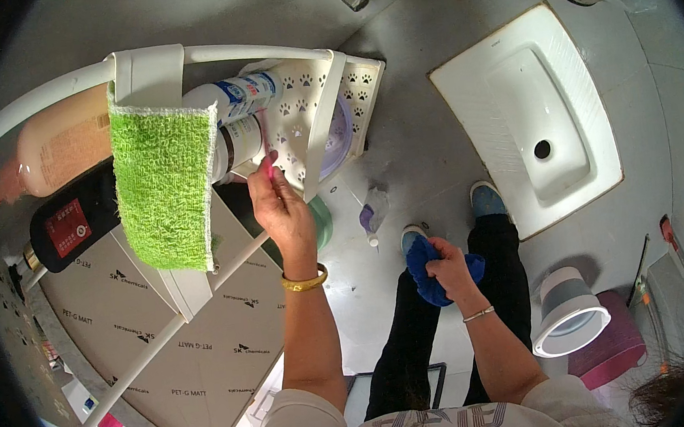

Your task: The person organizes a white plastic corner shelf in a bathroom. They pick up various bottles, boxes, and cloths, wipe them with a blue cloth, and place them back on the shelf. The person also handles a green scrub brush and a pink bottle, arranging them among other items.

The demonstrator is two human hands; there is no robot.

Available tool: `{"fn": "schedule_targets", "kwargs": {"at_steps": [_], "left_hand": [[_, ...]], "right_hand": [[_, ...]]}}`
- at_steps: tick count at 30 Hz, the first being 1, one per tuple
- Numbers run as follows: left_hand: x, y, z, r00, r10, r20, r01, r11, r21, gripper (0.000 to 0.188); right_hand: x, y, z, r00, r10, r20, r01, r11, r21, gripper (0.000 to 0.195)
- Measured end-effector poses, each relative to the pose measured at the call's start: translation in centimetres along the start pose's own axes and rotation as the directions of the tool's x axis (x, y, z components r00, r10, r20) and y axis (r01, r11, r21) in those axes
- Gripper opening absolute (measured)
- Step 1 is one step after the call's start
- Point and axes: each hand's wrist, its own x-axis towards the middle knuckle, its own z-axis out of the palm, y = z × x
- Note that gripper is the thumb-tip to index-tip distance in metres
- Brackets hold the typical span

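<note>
My left hand [284, 212], with a gold bangle at its wrist, pinches a thin pink stick-like item [269, 166] over a white plastic basket [294, 117] with paw-print holes. What the pink item is cannot be made out. In the basket, a white bottle with a blue label [246, 95] and a smaller brown-and-white bottle [241, 140] lie just beyond my fingers. A bunched blue cloth [429, 273] is gripped in my right hand [450, 268], in front of my legs. Left of my left hand, a green terry cloth [163, 186] hangs over a white strap of the rack.
A peach pump bottle [64, 146] and a black bottle [72, 228] stand at the left on the rack. A clear bottle [375, 210] lies on the floor. A squat toilet [502, 89] is set to the right; a white-rimmed bucket [570, 315] stands lower right, by a maroon bucket [615, 342].
</note>
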Motion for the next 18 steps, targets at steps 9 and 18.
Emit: {"fn": "schedule_targets", "kwargs": {"at_steps": [9, 18], "left_hand": [[8.4, -0.8, 2.9, 0.831, -0.354, -0.428, -0.018, 0.753, -0.658, 0.033], [13.1, -0.3, 2.3, 0.913, -0.206, -0.351, -0.027, 0.829, -0.558, 0.046]], "right_hand": [[0.5, 0.9, -0.1, 0.999, 0.003, 0.04, -0.003, 1.0, 0.002, 0.057], [-0.1, 0.1, 0.1, 1.0, 0.014, 0.028, -0.013, 1.0, -0.021, 0.057]]}}
